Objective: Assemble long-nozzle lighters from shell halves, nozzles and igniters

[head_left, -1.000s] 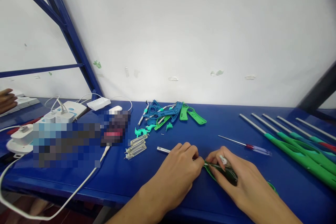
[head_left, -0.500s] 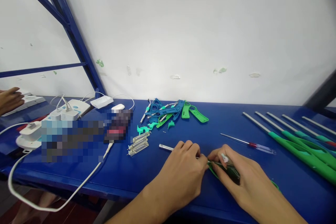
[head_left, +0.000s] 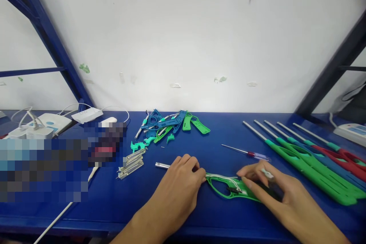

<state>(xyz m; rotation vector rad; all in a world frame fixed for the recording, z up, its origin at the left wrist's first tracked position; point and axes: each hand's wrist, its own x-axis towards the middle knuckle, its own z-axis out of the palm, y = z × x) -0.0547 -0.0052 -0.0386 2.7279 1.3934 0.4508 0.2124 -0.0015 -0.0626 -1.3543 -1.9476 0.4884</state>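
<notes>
A green long-nosed lighter (head_left: 221, 194) lies opened up in front of me, with white wires and a small dark part showing inside its handle shell. My left hand (head_left: 180, 187) is closed around its front end, and the metal tube (head_left: 162, 165) sticks out to the left of the knuckles. At the handle's rear, my right hand (head_left: 274, 194) pinches with thumb and forefinger by the shell's edge. A small whitish piece (head_left: 267, 173) sits tucked between its other fingers. The right palm hides the end of the handle.
Behind lie blue and green shell halves (head_left: 164, 124), turquoise triggers (head_left: 138, 145) and clear gas tanks (head_left: 132, 163). A screwdriver (head_left: 256, 156) and several assembled lighters (head_left: 303, 164) are on the right. Chargers (head_left: 37, 131) and a white cable (head_left: 57, 219) occupy the left.
My right hand has drawn away from the left, rightward along the handle, uncovering the wires inside. The left hand keeps its hold. The view has turned right.
</notes>
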